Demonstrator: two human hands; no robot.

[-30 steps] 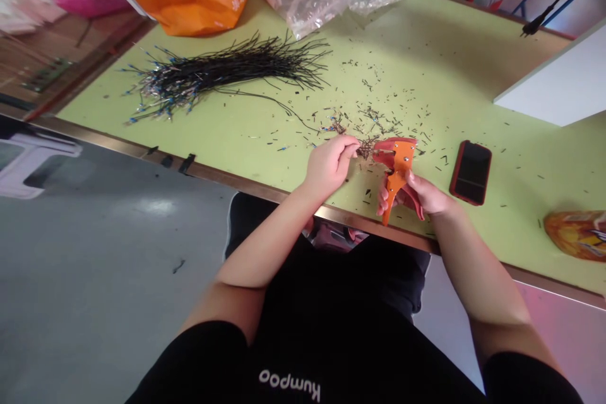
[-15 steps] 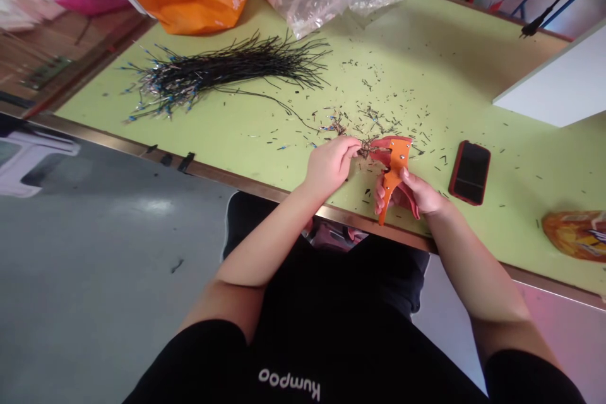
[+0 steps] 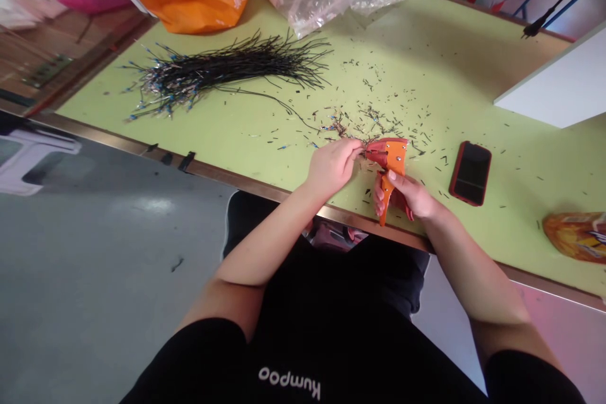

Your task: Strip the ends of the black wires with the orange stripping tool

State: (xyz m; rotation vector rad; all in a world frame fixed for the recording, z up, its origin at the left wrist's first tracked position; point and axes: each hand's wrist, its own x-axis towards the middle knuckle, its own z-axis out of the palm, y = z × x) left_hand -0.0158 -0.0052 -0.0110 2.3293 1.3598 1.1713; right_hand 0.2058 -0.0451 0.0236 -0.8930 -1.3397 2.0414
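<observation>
Left hand (image 3: 332, 164): fingers pinched together right at the tool's mouth; whatever they hold there is too small and hidden to make out.
Right hand (image 3: 411, 194): fingers wrapped around the handles, gripping the tool.
Wire stripper (image 3: 396, 158): orange and red, over the near part of the desk (image 3: 473, 69), its red head pointing left and meeting the left hand's fingertips.
Wire bundle (image 3: 227, 68): black strands lying on the left of the desk, blue-tipped ends to the left; one loose wire (image 3: 286, 105) trails right toward the pinch.
Scraps (image 3: 379, 115): dark snippets strewn just beyond the hands, and some around them.
Phone (image 3: 471, 172): flat on the desk, to the right of the right hand.
Good pinching: best to hold close behind the mouth, fingertips clear of the jaws, the piece straight in line with the head.
Good squeezing: an even, full press on the handles, with the left hand steady, should work better than a jerk.
Change over the last second: the stripper has shifted left to the pinching fingers, and its handles stand closer together; the left hand has hardly moved. Bundle and phone lie as before.
</observation>
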